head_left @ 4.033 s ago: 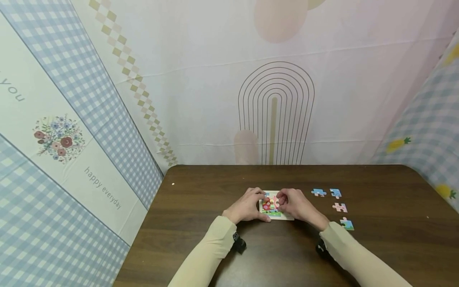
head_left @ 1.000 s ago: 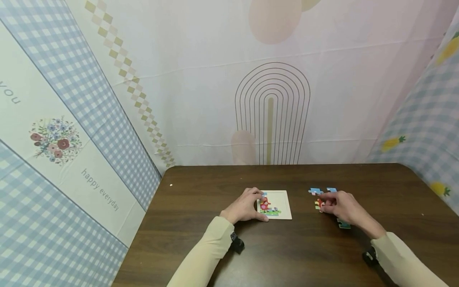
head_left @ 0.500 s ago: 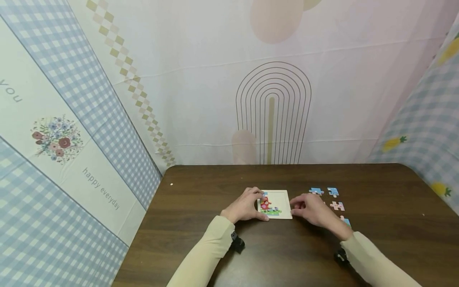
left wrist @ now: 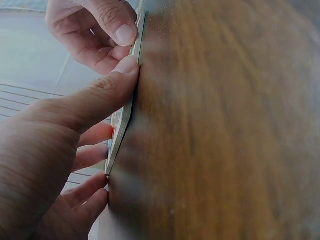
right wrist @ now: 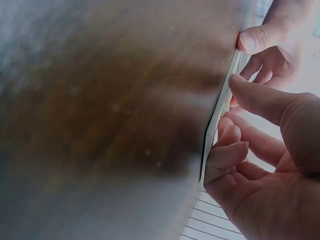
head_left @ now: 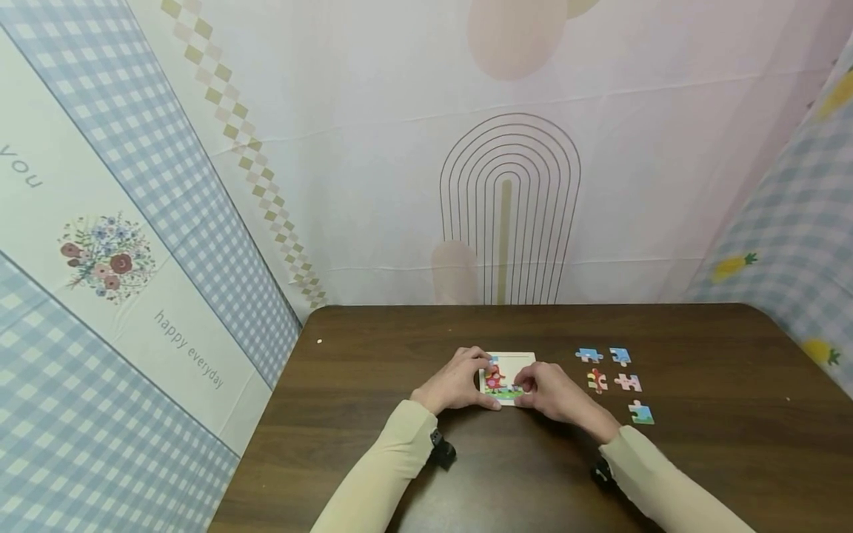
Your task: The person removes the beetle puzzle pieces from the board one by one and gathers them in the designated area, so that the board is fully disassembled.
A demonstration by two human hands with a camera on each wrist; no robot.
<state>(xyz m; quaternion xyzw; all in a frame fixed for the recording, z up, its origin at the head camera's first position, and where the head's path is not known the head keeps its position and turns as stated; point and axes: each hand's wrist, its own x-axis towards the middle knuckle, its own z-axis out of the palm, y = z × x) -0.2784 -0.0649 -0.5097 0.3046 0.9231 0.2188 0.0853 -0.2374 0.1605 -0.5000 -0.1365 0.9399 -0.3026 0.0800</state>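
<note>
A flat, cream-coloured square puzzle tray [head_left: 509,354] lies on the dark brown wood-grain table [head_left: 373,355], between the person's hands. The left hand [head_left: 455,383] grips its left part, thumb at the near edge and fingers spread towards the far side. The right hand [head_left: 553,389] is at the tray's near right corner, thumb by the near edge and fingers bent – whether they pinch a piece I cannot tell. Inside the tray, a red figure [head_left: 493,378] shows at the left, with green along the near side; the upper right shows bare cream. To the right of the tray lie five loose jigsaw pieces: two mostly blue ones [head_left: 589,356] farthest back, a red-and-yellow one [head_left: 597,380] beside a pale pink one [head_left: 629,382], and a blue-and-green one [head_left: 641,413] nearest the person
</note>
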